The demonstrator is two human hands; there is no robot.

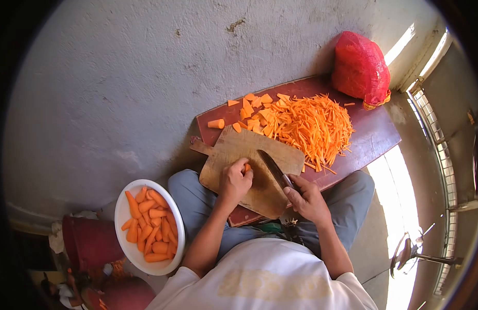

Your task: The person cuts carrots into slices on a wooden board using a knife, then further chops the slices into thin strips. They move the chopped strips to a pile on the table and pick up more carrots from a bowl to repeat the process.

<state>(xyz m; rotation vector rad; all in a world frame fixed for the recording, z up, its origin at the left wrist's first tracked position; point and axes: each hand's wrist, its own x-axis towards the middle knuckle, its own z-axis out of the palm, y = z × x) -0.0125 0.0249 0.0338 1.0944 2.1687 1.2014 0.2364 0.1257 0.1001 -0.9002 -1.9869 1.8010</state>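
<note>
A wooden cutting board [226, 150] with a short handle lies at a slant before me. On it my left hand [236, 181] is closed around a small piece of carrot [247, 167], mostly hidden by the fingers. My right hand [307, 198] grips a knife [273, 168] by its dark handle, the blade pointing up and left over the board, apart from the carrot. Just beyond the board is a heap of carrot strips [316, 126], with carrot slices [253, 106] at its left and a thick carrot chunk [216, 124] on its own.
The board rests on a dark red bench [373, 132] against a grey wall [120, 93]. A white basin [120, 227] of peeled carrots [153, 227] stands at my left, by a dark red bucket [91, 240]. A red mesh sack [360, 67] sits at the bench's far right.
</note>
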